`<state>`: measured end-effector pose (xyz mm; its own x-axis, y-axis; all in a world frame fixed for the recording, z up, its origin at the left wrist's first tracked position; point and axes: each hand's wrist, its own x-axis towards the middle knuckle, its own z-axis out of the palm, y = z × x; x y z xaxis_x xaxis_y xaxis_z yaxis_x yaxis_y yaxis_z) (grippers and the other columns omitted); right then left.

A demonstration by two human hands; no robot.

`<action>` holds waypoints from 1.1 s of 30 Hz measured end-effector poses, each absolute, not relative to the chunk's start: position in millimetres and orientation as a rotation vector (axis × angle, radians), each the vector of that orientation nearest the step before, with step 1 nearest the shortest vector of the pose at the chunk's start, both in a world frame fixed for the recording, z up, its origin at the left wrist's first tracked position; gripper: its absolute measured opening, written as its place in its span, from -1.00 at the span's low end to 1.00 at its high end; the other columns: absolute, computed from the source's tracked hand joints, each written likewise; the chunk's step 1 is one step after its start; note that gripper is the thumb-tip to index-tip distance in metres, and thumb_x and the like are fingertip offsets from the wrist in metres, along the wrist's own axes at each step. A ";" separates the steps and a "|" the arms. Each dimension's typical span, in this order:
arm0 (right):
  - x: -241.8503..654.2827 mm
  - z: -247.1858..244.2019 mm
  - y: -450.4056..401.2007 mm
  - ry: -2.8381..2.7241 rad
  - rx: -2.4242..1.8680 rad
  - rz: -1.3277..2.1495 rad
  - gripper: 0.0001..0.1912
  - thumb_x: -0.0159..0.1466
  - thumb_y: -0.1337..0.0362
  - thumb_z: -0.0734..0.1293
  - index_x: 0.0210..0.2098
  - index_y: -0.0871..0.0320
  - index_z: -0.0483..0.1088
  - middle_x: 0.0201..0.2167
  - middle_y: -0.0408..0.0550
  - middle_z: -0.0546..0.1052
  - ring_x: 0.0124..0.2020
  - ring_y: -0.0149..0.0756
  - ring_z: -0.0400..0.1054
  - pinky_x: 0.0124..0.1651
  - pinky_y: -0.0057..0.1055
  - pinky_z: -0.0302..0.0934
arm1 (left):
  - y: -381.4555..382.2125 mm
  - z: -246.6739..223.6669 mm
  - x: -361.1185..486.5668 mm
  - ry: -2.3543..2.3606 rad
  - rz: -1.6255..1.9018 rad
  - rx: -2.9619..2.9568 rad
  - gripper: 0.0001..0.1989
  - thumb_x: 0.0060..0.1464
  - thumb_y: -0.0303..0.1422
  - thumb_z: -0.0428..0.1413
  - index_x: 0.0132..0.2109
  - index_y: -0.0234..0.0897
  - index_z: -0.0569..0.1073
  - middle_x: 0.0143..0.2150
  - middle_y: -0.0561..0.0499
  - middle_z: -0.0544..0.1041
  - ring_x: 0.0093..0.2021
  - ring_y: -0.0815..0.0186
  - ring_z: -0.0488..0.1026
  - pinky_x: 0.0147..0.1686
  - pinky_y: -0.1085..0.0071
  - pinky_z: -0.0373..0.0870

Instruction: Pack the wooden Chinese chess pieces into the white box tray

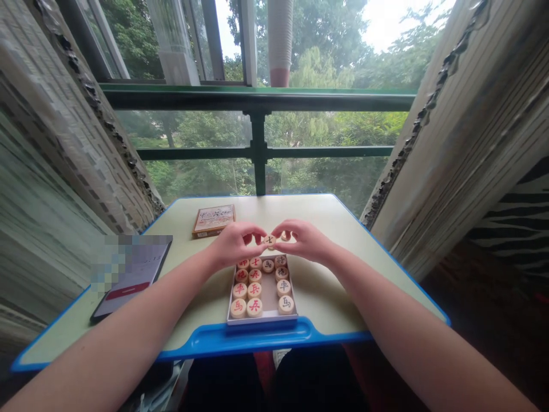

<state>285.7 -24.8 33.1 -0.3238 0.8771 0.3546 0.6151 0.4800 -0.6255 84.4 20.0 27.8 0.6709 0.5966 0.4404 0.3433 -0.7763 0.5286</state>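
Note:
Between my two hands, just beyond the far edge of an open box tray, is a round Chinese chess piece point(269, 241) with a black character. The fingertips of my left hand point(238, 243) pinch it from the left, and those of my right hand point(304, 240) from the right. Another piece point(285, 235) shows partly behind my right fingers. In the tray point(269, 314), red-marked pieces point(254, 289) fill two columns on the left. Black-marked pieces point(283, 286) line the right side, with one more black piece point(268, 265) at the top middle.
A flat brown box lid point(214, 220) lies at the back left of the pale table point(334, 286). A phone point(132, 283) rests at the left, beside my left forearm. The table's blue rim point(206, 341) has a shallow groove in front. Beyond stand a green railing point(258, 143) and windows.

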 end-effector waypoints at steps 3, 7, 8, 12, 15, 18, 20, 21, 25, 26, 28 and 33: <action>283.4 31.4 -25.5 -2.097 -1.251 0.527 -0.80 0.04 0.27 0.37 -0.32 0.19 0.46 -0.41 -0.11 0.44 -0.42 -0.44 0.22 -0.35 -0.48 0.14 | 19.0 31.5 82.6 0.751 0.738 2.471 -0.79 -0.12 -0.34 0.15 -0.29 -0.36 0.50 -0.52 0.10 0.41 -0.61 0.53 0.10 -0.61 0.57 0.11; 280.6 31.0 -26.7 -2.175 -1.282 0.528 -0.77 0.03 0.22 0.39 -0.34 0.21 0.46 -0.44 -0.12 0.38 -0.41 -0.42 0.20 -0.34 -0.48 0.12 | 17.7 36.2 80.9 0.761 0.589 2.474 -0.72 -0.16 -0.29 0.18 -0.26 -0.34 0.51 -0.50 0.10 0.41 -0.61 0.54 0.08 -0.62 0.57 0.07; 280.0 31.1 -27.1 -2.197 -1.282 0.516 -0.78 0.02 0.23 0.39 -0.34 0.21 0.46 -0.45 -0.12 0.38 -0.40 -0.41 0.21 -0.33 -0.47 0.12 | 17.4 36.7 80.9 0.761 0.561 2.467 -0.71 -0.15 -0.27 0.18 -0.26 -0.34 0.51 -0.49 0.10 0.41 -0.60 0.53 0.09 -0.62 0.57 0.07; 278.2 31.7 -29.1 -2.251 -1.273 0.493 -0.80 0.02 0.27 0.38 -0.34 0.22 0.46 -0.45 -0.12 0.39 -0.35 -0.38 0.23 -0.27 -0.45 0.12 | 16.2 36.7 82.5 0.752 0.499 2.451 -0.75 -0.13 -0.27 0.17 -0.30 -0.34 0.53 -0.51 0.09 0.42 -0.56 0.50 0.17 -0.58 0.57 0.11; 278.4 33.2 -30.1 -2.266 -1.271 0.500 -0.79 0.03 0.27 0.38 -0.33 0.22 0.48 -0.45 -0.11 0.40 -0.36 -0.38 0.24 -0.27 -0.44 0.12 | 15.7 36.0 83.2 0.743 0.470 2.465 -0.77 -0.14 -0.28 0.17 -0.32 -0.35 0.53 -0.52 0.08 0.42 -0.54 0.49 0.23 -0.55 0.56 0.15; 280.0 35.9 -30.1 -2.255 -1.284 0.490 -0.82 0.08 0.34 0.32 -0.32 0.21 0.50 -0.47 -0.10 0.41 -0.41 -0.40 0.24 -0.29 -0.45 0.12 | 16.1 34.5 83.3 0.735 0.433 2.498 -0.79 -0.13 -0.29 0.17 -0.33 -0.34 0.52 -0.51 0.08 0.44 -0.53 0.48 0.24 -0.53 0.56 0.15; 281.4 37.2 -29.7 -2.208 -1.301 0.470 -0.81 0.09 0.38 0.27 -0.33 0.22 0.51 -0.47 -0.09 0.43 -0.43 -0.41 0.24 -0.31 -0.46 0.12 | 16.6 33.0 83.3 0.727 0.425 2.511 -0.79 -0.14 -0.29 0.17 -0.32 -0.32 0.52 -0.50 0.08 0.45 -0.52 0.48 0.24 -0.52 0.56 0.15; 281.9 37.6 -29.5 -2.179 -1.308 0.459 -0.80 0.09 0.39 0.26 -0.34 0.23 0.51 -0.46 -0.08 0.43 -0.43 -0.42 0.24 -0.32 -0.46 0.12 | 16.9 32.1 83.3 0.725 0.430 2.514 -0.78 -0.14 -0.29 0.17 -0.31 -0.32 0.52 -0.49 0.09 0.45 -0.52 0.48 0.24 -0.52 0.55 0.15; 282.0 37.5 -29.1 -2.129 -1.316 0.428 -0.80 0.08 0.41 0.25 -0.38 0.23 0.52 -0.46 -0.08 0.45 -0.44 -0.43 0.25 -0.33 -0.47 0.12 | 17.3 28.8 83.9 0.714 0.441 2.517 -0.78 -0.14 -0.29 0.17 -0.30 -0.31 0.51 -0.47 0.08 0.46 -0.52 0.47 0.24 -0.51 0.54 0.16; 281.7 37.3 -29.2 -2.130 -1.316 0.424 -0.80 0.08 0.41 0.25 -0.39 0.23 0.52 -0.47 -0.08 0.45 -0.44 -0.43 0.25 -0.33 -0.48 0.11 | 17.3 28.1 84.1 0.706 0.432 2.518 -0.78 -0.14 -0.30 0.16 -0.30 -0.31 0.51 -0.47 0.08 0.46 -0.52 0.47 0.24 -0.51 0.54 0.16; 281.2 37.0 -29.4 -2.134 -1.312 0.418 -0.80 0.07 0.42 0.25 -0.39 0.22 0.53 -0.47 -0.09 0.45 -0.45 -0.43 0.24 -0.33 -0.48 0.11 | 17.2 26.8 84.5 0.696 0.417 2.521 -0.78 -0.15 -0.30 0.16 -0.30 -0.31 0.50 -0.47 0.08 0.47 -0.52 0.47 0.24 -0.51 0.54 0.17; 281.9 36.4 -29.1 -2.138 -1.294 0.419 -0.81 0.08 0.41 0.26 -0.40 0.22 0.52 -0.47 -0.08 0.45 -0.44 -0.43 0.24 -0.34 -0.48 0.11 | 17.0 26.0 85.6 0.705 0.434 2.539 -0.78 -0.16 -0.30 0.17 -0.30 -0.30 0.50 -0.42 0.06 0.46 -0.45 0.43 0.28 -0.46 0.52 0.21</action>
<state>281.9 -29.1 36.4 -0.3462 0.8791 0.3276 0.6905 0.4752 -0.5453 85.6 17.0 26.0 0.8184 0.5483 0.1722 0.4010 -0.7594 0.5123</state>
